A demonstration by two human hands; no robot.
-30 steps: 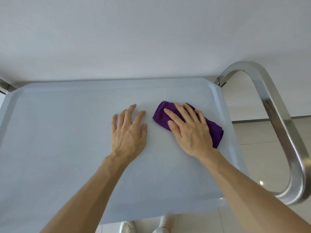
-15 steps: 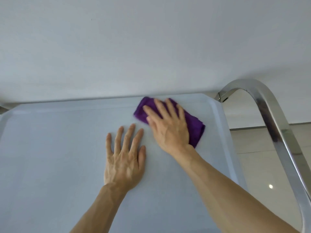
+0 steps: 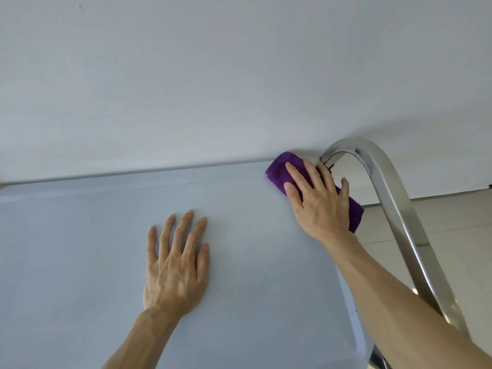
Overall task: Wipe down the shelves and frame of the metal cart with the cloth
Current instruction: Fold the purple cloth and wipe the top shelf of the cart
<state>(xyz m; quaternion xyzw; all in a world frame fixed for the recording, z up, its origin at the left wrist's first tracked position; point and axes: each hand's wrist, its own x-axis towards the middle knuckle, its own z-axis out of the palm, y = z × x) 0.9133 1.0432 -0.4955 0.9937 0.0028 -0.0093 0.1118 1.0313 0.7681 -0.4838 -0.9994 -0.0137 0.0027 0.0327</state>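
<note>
Fingers of your right hand [image 3: 318, 201] lie straight and flat on the folded purple cloth [image 3: 282, 169], pressing it into the far right corner of the pale blue-grey top shelf [image 3: 80, 235], just beside the curved polished steel handle [image 3: 383, 182] of the cart frame. Flat pressure probably keeps the whole pad working against the raised rim. Your left hand [image 3: 175, 265] rests spread, palm down, grasping nothing, likely to steady the cart.

A bare, plain indoor room, kind unclear

A blank white wall [image 3: 213, 75], pale glossy floor tiles [image 3: 439, 222] and a steel-framed cart [image 3: 386, 195] give no firmer clue.
</note>
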